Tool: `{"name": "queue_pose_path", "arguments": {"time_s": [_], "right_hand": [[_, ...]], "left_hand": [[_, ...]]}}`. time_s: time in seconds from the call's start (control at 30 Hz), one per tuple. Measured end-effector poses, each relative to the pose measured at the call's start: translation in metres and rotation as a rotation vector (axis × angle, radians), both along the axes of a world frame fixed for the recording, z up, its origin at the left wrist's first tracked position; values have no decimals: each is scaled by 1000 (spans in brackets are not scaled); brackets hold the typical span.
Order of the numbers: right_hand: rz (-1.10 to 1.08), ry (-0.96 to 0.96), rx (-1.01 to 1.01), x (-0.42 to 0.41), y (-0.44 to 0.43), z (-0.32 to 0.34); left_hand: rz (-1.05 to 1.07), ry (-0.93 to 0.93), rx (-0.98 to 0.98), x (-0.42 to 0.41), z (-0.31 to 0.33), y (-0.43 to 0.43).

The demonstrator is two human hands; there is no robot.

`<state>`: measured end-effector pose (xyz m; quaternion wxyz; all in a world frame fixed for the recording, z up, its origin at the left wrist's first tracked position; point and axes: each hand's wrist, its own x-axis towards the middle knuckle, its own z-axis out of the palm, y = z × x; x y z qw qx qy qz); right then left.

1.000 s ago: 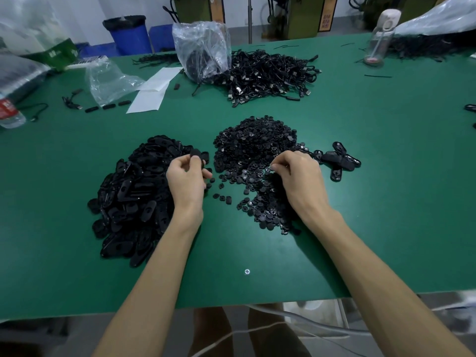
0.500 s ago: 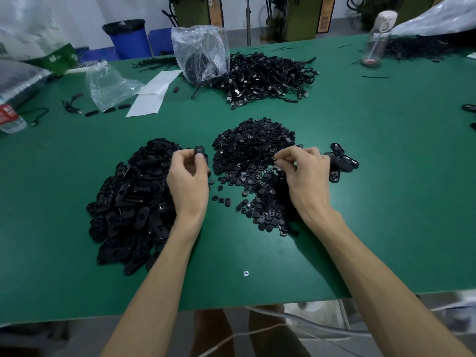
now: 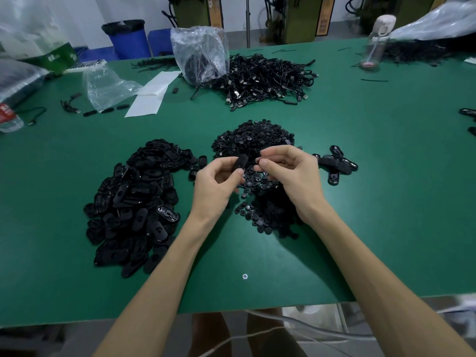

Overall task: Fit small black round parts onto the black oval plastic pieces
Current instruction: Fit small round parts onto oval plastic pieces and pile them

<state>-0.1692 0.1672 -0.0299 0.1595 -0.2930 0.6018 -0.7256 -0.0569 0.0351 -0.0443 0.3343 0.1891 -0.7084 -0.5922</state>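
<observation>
Green table (image 3: 386, 176): bag (image 3: 199, 51) holds black parts (image 3: 197, 67); left hand (image 3: 213, 185) pinches oval piece (image 3: 241, 162).

Two heaps before me on the table (image 3: 386, 202)
I see oval pieces (image 3: 134, 207) left, round parts (image 3: 257, 140) right, a small cluster (image 3: 337, 163) further right, the cable heap (image 3: 265, 78) behind.

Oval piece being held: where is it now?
Head view, centre: left hand pinches the oval piece above the round-parts pile, just left of the right hand pinching a round part.
</observation>
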Motion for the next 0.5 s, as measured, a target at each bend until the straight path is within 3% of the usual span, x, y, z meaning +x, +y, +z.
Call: {"name": "queue_pose_path", "arguments": {"time_s": [0.5], "right_hand": [[52, -120, -28, 1, 0, 0]], "left_hand": [[-162, 63, 122, 4, 0, -4]]}}
